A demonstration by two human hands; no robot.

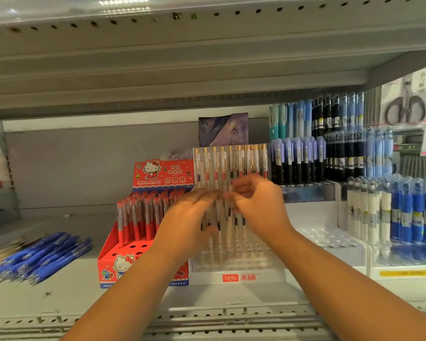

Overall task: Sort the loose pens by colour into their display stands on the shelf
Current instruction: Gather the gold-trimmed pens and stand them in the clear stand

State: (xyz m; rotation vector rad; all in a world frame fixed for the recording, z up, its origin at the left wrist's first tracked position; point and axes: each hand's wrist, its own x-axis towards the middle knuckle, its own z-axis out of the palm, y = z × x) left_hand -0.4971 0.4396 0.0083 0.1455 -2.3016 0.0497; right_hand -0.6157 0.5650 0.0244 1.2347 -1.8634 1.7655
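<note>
Clear pens (231, 163) upright in rows in the clear stand (239, 276), mid-shelf. Left hand (190, 215) and right hand (261, 205) together in front of those rows, fingertips meeting among the barrels. Fingers curled, but too blurred to tell whether clamped on a pen. At 9 o'clock, just beside the clear stand, a red stand (111, 262) of red pens (135, 215). At 8 o'clock, loose blue pens (42, 257) flat on the shelf (59, 299). At 3 o'clock, blue and white pens (403, 212) upright.
</note>
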